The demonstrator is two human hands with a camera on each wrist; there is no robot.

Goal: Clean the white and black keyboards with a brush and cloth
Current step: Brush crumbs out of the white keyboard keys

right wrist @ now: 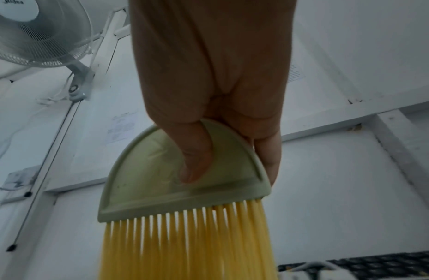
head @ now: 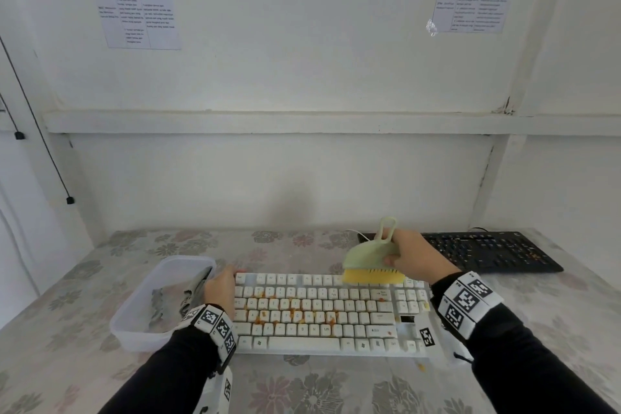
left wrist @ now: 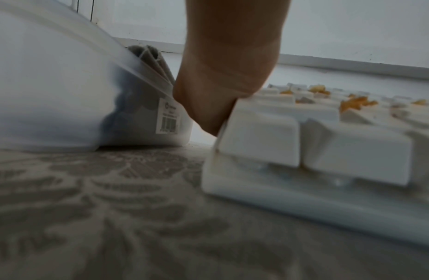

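Floral table [head: 302, 380], crumb-strewn white keyboard [head: 322, 312]

The right hand [head: 411, 257] covers part of the black keyboard [head: 497, 250]; wall papers' [head: 139, 7] print is unreadable

The white keyboard [head: 331, 312] was speckled with orange-brown crumbs [head: 260, 319] across its middle rows, and bore a black-and-white square marker [head: 427, 337] at its right end. The brush [head: 373, 259] had a pale green body and yellow bristles [head: 373, 276] — the wrist view showed both tones plainly. The black keyboard [head: 487, 250] carried a few orange flecks. The counter [head: 302, 386] wore a floral cloth in grey, faded pink and off-white. The tub [head: 132, 316] was frosted translucent (grey cloth [head: 158, 307] inside). Both sleeves [head: 524, 356] were black.
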